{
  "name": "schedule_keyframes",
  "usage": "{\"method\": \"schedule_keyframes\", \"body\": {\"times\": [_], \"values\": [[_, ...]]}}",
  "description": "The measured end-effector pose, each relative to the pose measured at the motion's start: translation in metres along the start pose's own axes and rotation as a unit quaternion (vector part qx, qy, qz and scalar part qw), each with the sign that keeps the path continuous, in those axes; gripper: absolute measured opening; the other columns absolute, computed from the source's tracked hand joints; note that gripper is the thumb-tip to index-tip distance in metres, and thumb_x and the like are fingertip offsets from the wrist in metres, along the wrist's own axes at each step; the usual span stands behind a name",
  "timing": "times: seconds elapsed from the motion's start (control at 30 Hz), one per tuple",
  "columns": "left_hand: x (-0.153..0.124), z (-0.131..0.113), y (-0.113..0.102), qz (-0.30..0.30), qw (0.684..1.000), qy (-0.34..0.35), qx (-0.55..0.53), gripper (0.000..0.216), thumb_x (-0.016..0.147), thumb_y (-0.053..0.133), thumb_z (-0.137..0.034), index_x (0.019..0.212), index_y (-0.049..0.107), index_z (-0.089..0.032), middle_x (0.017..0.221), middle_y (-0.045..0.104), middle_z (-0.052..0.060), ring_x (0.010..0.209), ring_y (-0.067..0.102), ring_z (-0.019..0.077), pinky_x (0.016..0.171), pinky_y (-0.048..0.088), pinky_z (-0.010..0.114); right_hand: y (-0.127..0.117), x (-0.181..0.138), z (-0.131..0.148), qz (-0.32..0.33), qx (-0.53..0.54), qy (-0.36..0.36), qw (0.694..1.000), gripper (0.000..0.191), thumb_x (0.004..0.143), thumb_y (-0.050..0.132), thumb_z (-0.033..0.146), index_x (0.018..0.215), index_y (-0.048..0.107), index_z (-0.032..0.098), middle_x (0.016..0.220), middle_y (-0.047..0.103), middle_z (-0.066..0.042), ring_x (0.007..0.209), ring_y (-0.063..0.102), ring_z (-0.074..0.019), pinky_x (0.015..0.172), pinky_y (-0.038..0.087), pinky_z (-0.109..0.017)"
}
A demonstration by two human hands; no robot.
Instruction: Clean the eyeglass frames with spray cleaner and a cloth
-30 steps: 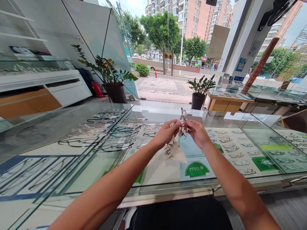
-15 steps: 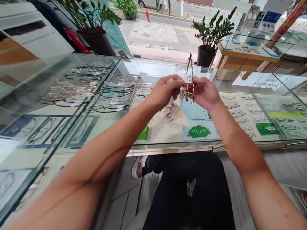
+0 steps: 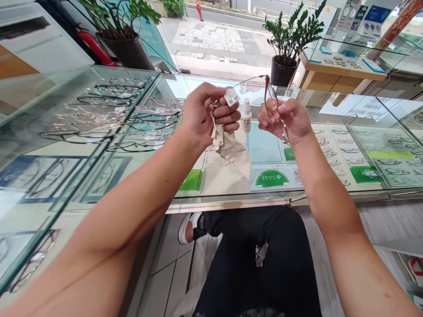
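A pair of eyeglasses [image 3: 266,90] is held up over the glass counter, a thin temple arm stretching left. My right hand [image 3: 293,119] pinches the frame near its lenses. My left hand [image 3: 202,115] is closed round a crumpled beige cleaning cloth [image 3: 233,156] that hangs below its fingers. At its thumb and forefinger is a white printed tag [image 3: 231,97], with the tip of the temple arm beside it. Whether the fingers grip that tip I cannot tell. A small white spray bottle [image 3: 246,118] stands upright on the counter between my hands.
Many spectacle frames [image 3: 135,116] lie on the glass display case at left. More frames [image 3: 350,143] rest in the case at right, near a green MOHOE sign [image 3: 272,178]. Potted plants [image 3: 284,70] stand by the window. The counter's front edge [image 3: 231,203] runs above my legs.
My hands have drawn apart; the left went left with the cloth, the right slightly right with the eyeglasses. The glasses have turned, and the spray bottle now shows fully between them.
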State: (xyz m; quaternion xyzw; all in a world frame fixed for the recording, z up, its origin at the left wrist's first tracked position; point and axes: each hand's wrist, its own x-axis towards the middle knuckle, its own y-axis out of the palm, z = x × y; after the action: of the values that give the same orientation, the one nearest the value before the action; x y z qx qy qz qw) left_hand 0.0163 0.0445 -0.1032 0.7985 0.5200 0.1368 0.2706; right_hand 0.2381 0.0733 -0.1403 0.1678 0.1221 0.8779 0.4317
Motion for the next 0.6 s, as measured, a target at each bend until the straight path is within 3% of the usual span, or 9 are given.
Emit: {"method": "schedule_keyframes", "body": {"times": [0.17,0.3,0.37,0.47,0.6], "values": [[-0.002,0.005,0.007,0.03,0.999,-0.016,0.006,0.053,0.106,0.031,-0.048,0.063,0.043,-0.019,0.051,0.021,-0.005,0.039,0.022,0.0058,0.04,0.019,0.02,-0.002,-0.006,0.011,-0.019,0.042,-0.077,0.996,0.034,0.082,0.073,0.047,0.071,0.048,0.026,0.071,0.058,0.002,0.087,0.064,-0.0191,0.077,0.058,-0.032],[-0.002,0.009,0.009,0.042,0.999,-0.031,-0.014,0.064,0.106,0.02,-0.061,0.068,0.049,-0.018,0.053,0.023,-0.005,0.039,0.023,0.0063,0.039,0.017,0.021,-0.001,-0.008,0.012,-0.05,0.028,-0.067,0.996,0.033,0.08,0.075,0.048,0.075,0.051,0.026,0.08,0.065,0.002,0.101,0.067,-0.0204,0.084,0.059,-0.032],[-0.001,0.011,0.008,0.035,0.999,-0.027,-0.021,0.061,0.105,0.027,-0.062,0.071,0.051,-0.018,0.053,0.025,-0.006,0.04,0.024,0.0059,0.04,0.017,0.02,0.002,-0.008,0.012,-0.078,0.011,-0.049,0.996,0.033,0.081,0.075,0.05,0.078,0.053,0.026,0.087,0.068,0.001,0.109,0.067,-0.0219,0.088,0.059,-0.033],[0.0,0.015,0.007,0.024,1.0,-0.018,0.01,0.045,0.105,0.041,-0.051,0.081,0.057,-0.017,0.054,0.026,-0.007,0.04,0.025,0.0055,0.04,0.016,0.019,0.007,-0.009,0.011,-0.113,-0.014,-0.033,0.993,0.031,0.083,0.073,0.051,0.08,0.055,0.025,0.098,0.072,0.0,0.114,0.067,-0.0224,0.091,0.059,-0.034],[0.001,0.021,0.007,0.026,0.997,0.003,0.073,0.019,0.096,0.061,-0.036,0.091,0.059,-0.018,0.055,0.028,-0.009,0.042,0.026,0.0046,0.04,0.016,0.017,0.012,-0.008,0.007,-0.065,-0.019,-0.027,0.997,0.027,0.082,0.077,0.044,0.081,0.059,0.023,0.103,0.074,-0.001,0.104,0.069,-0.0175,0.085,0.058,-0.029]]}}
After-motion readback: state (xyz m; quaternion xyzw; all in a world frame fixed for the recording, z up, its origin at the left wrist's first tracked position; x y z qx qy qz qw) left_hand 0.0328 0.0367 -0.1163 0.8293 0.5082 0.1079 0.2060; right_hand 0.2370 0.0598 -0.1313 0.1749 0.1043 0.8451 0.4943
